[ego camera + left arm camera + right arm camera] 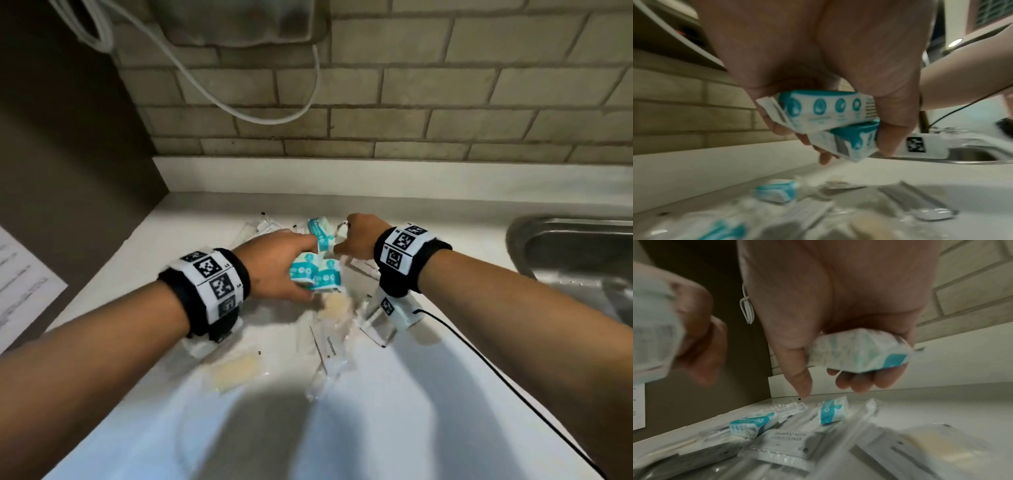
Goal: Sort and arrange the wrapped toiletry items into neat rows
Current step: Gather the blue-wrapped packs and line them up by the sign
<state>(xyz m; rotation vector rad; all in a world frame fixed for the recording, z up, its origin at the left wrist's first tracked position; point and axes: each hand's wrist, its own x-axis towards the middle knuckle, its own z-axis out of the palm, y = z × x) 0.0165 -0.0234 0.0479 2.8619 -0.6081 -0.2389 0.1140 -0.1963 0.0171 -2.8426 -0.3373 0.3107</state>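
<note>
Both hands hover over a heap of wrapped toiletries on the white counter (428, 394). My left hand (274, 263) grips two teal-and-white wrapped soap bars (315, 272), stacked between thumb and fingers (830, 123). My right hand (356, 236) holds one more teal-and-white soap bar (859, 352) in its curled fingers, seen in the head view (320, 233) just beyond the left hand. Below lie two loose soap bars (750, 425) (832, 410), shampoo sachets (789, 443) and clear packets with beige pads (236, 371).
A steel sink (575, 260) lies at the right edge. A brick-tiled wall (411, 102) stands behind, with a white cable (274, 120) hanging on it. A dark panel (68, 154) and a paper sheet (20, 287) are at the left. A black wire (479, 359) crosses the counter.
</note>
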